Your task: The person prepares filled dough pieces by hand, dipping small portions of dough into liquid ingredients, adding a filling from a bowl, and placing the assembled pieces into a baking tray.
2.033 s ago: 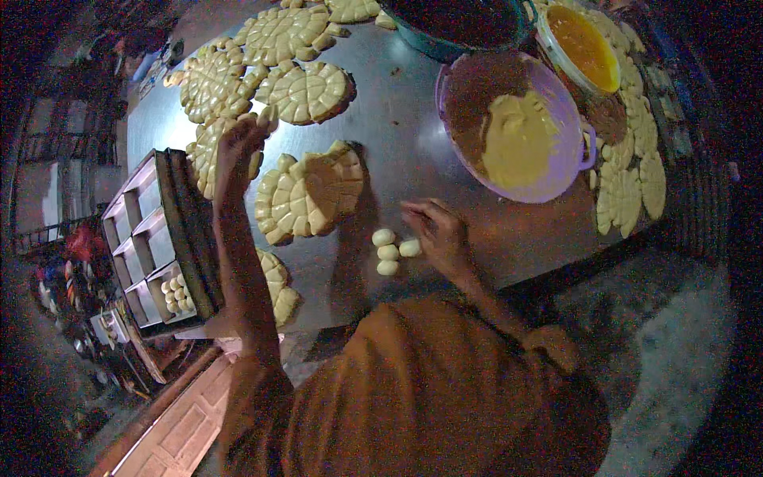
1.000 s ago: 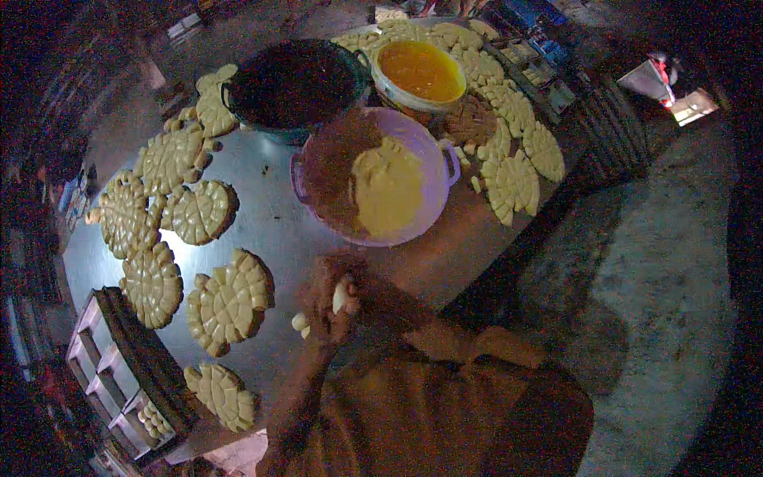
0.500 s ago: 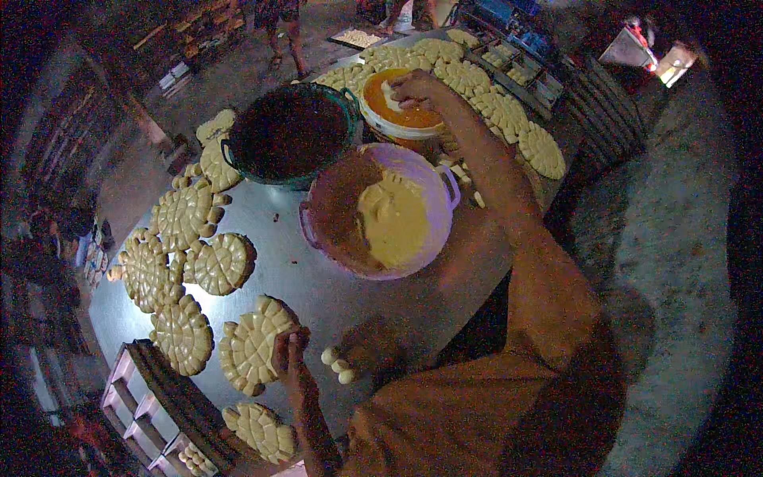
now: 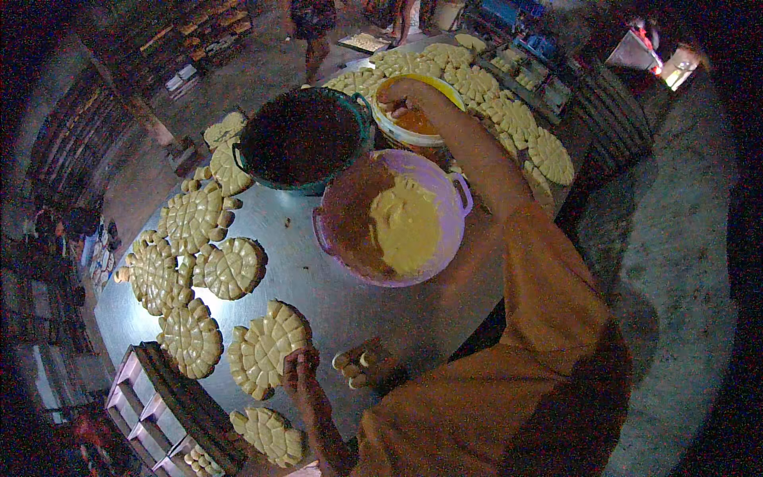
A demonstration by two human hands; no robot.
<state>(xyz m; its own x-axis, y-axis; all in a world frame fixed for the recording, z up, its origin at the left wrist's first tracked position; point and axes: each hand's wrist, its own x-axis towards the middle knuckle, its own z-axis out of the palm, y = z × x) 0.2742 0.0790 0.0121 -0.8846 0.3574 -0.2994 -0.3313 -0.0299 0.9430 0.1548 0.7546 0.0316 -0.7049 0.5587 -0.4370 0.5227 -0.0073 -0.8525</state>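
My right hand (image 4: 409,97) reaches into a white bucket with a yellow rim (image 4: 454,90). Its fingers curl at the orange liquid (image 4: 419,123) inside; a small pale piece shows at the fingertips, its kind unclear. At the near side, my left hand (image 4: 300,374) has bent fingers closed at the right edge of a shiny, scored dough round (image 4: 269,348). Whether it pinches the dough or something small is hidden. Small dough balls (image 4: 350,370) lie in shadow to its right. Another dough round (image 4: 270,436) sits nearer to me.
A purple basin (image 4: 326,230) with yellow batter stands mid-table, beside a dark-filled green tub (image 4: 253,168). Several dough rounds (image 4: 191,338) line the left edge; more (image 4: 509,119) lie at the far right. Divided metal trays (image 4: 131,401) border the near left. A person (image 4: 315,40) stands beyond the table.
My right hand has dipped lower into the bucket, and the pale piece it held is now mostly hidden. My left hand stays at the dough round's edge. The view has shifted slightly.
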